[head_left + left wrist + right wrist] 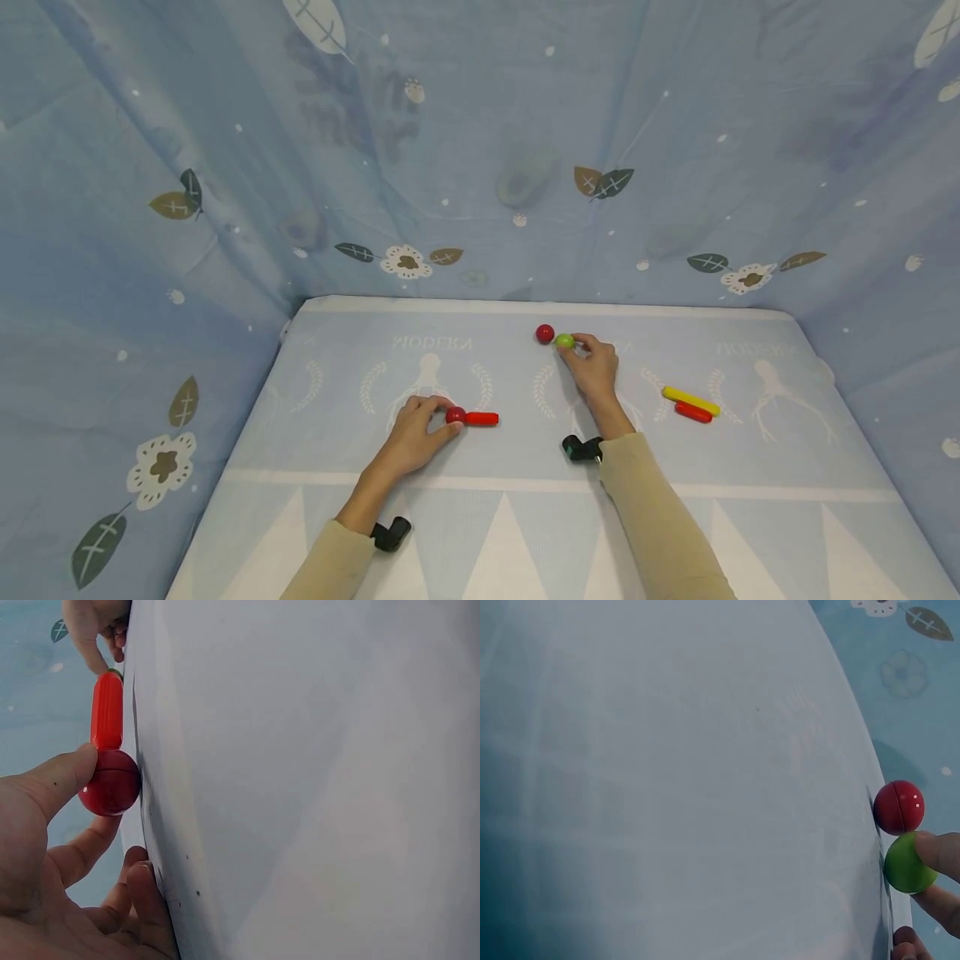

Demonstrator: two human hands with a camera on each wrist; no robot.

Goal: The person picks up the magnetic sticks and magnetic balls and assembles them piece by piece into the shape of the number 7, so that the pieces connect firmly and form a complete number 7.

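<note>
My left hand [414,435] pinches a dark red ball [455,415] between thumb and finger. Touching that ball on its right, a short red stick [482,418] lies on the table. In the left wrist view a seam line runs round the red ball [110,784], and the red stick [107,711] stretches away beyond it. Farther back, my right hand [595,369] holds a green ball [565,342] by thumb and finger. Just left of it sits a second dark red ball [545,334]. The right wrist view has the green ball [909,864] right beside that red ball [899,806].
At the right lie a yellow stick [691,401] and another short red stick [693,412], side by side. The table [517,454] has a patterned pale cover. A blue printed curtain [480,150] hangs behind and at both sides. Black wrist devices [581,448] are worn on both arms.
</note>
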